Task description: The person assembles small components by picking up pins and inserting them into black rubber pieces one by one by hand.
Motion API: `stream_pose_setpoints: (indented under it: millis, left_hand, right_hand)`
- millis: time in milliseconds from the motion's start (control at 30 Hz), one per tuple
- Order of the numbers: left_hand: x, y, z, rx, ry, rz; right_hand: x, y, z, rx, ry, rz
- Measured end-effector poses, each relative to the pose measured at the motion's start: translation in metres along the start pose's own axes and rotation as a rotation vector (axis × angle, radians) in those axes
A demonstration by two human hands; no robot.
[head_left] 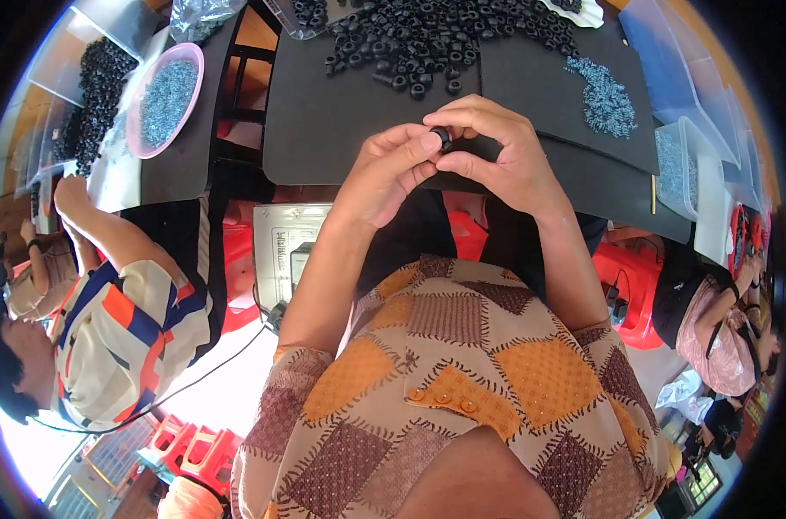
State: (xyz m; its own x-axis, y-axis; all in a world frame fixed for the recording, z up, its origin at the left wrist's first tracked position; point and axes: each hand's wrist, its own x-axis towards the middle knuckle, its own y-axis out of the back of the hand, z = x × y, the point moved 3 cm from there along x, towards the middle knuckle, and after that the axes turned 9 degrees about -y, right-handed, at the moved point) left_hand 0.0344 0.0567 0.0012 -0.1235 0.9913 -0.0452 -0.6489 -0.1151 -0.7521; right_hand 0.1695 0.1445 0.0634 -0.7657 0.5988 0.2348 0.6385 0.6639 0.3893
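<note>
A small black ring [441, 137] is pinched between the fingertips of both hands, just above the near edge of the black mat [341, 130] that covers the tabletop. The ring sits at the very point where the two grips meet: it is pressed by the thumb and forefinger of the left hand [391, 173] from the left side and by the thumb and forefinger of the right hand [497, 151] from the right and above. Only a small part of the ring is seen, the rest being hidden by the fingertips. Both grips are closed on this one ring.

The left hand is held with its back turned up and its fingers curled inward, the forearm rising from the lower edge at a slant toward the right. The right hand is arched over the ring, its knuckles raised and its remaining fingers folded down beside the forefinger; its forearm comes up from the lower right. The wrists are kept close together over the mat's edge.

Beyond the hands, a heap of like black rings [419, 43] is spread on the mat, well apart from the held one. A smaller heap of grey-blue parts [605, 95] lies to the right. A pink bowl [190, 60] with similar grey parts stands at the far left, near another person's hand [71, 195].
</note>
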Motion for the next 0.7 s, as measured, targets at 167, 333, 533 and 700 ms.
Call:
stream_pose_setpoints:
  millis: [167,333,533,700]
  left_hand:
    - [-0.001,0.0,-0.001,0.065,-0.018,0.013]
    - [-0.003,-0.001,-0.002,0.057,-0.014,0.016]
    - [-0.007,-0.007,-0.014,-0.028,-0.039,0.085]
    - [-0.006,-0.007,-0.015,-0.016,-0.041,0.11]
  right_hand:
    - [-0.002,0.002,0.003,0.007,0.009,0.006]
    - [-0.003,0.001,0.003,0.011,0.024,0.031]
    - [-0.006,-0.003,0.0,-0.117,0.096,0.13]
    - [-0.007,-0.004,0.001,-0.026,0.043,0.128]
